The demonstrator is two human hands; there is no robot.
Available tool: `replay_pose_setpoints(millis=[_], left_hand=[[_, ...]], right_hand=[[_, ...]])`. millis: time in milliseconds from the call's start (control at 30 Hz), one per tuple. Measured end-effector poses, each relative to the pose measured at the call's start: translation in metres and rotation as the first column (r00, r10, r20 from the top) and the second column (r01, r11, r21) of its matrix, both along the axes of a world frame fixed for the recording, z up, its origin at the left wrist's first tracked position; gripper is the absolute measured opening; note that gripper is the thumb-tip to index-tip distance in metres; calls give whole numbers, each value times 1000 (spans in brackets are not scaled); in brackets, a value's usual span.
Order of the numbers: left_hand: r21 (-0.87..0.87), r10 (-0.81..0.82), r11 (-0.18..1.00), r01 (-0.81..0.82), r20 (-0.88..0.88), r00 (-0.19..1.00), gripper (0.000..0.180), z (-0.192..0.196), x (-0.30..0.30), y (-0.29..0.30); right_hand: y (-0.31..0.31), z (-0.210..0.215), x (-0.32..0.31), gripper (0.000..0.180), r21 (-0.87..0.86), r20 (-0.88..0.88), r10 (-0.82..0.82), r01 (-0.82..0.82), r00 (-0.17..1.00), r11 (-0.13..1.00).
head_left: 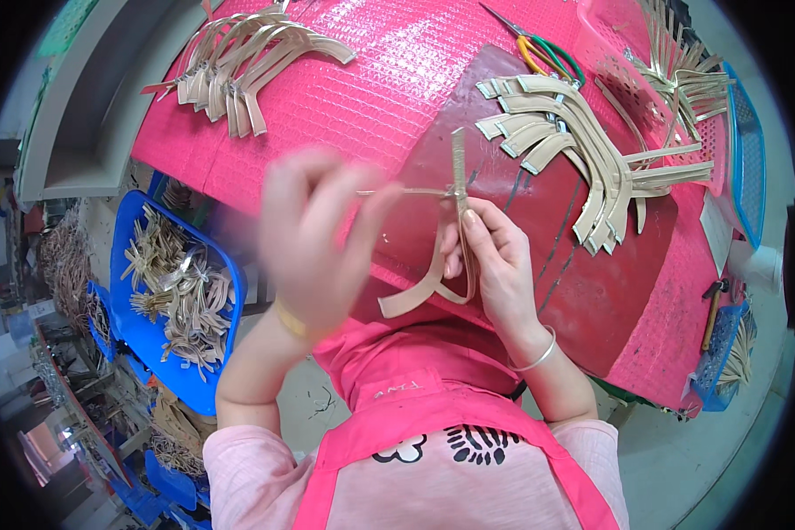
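Note:
My right hand (495,252) is closed around a forked beige strap piece (412,299), thumb pressed on its upright part. A ribbed gold band (458,163) stands up above the fingers, and the strap's curved ends hang below them. From the band a thin strip (420,192) runs level to the left, reaching my left hand (318,230). That hand is smeared by motion, so I cannot tell whether its fingers grip the strip. Several similar beige straps (583,150) lie fanned out to the right of my right hand.
Another group of straps (238,62) lies at the far left of the pink-covered table (327,115). Scissors (543,55) with yellow and green handles lie at the back, near a pink basket (614,66). A blue bin (132,331) of strap pieces stands on the left. A dark red mat (583,318) covers the table's right side.

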State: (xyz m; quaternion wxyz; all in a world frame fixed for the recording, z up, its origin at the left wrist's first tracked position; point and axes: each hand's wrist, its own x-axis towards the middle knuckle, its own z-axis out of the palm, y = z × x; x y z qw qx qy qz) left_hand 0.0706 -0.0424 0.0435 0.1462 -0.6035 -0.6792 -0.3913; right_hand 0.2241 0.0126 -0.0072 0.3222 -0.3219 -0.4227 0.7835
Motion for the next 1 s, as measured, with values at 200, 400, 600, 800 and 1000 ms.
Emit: replay_pose_setpoints(millis=[200, 400, 600, 800, 1000], left_hand=[[-166, -53, 833, 528, 926, 374, 18, -38, 29, 4], [-31, 107, 799, 601, 990, -91, 22, -31, 42, 4], [107, 90, 856, 506, 933, -349, 25, -22, 48, 2], [42, 16, 866, 498, 994, -112, 32, -32, 56, 2], [65, 64, 865, 497, 969, -239, 32, -33, 51, -2]], right_hand=[[-3, 13, 9, 28, 603, 363, -26, -213, 931, 769], [35, 32, 26, 11, 557, 440, -164, -125, 883, 821], [41, 12, 30, 28, 980, 185, -78, -178, 980, 93], [30, 3, 41, 28, 966, 157, -165, -186, 974, -179], [29, -6, 45, 24, 988, 118, -140, -130, 983, -85]])
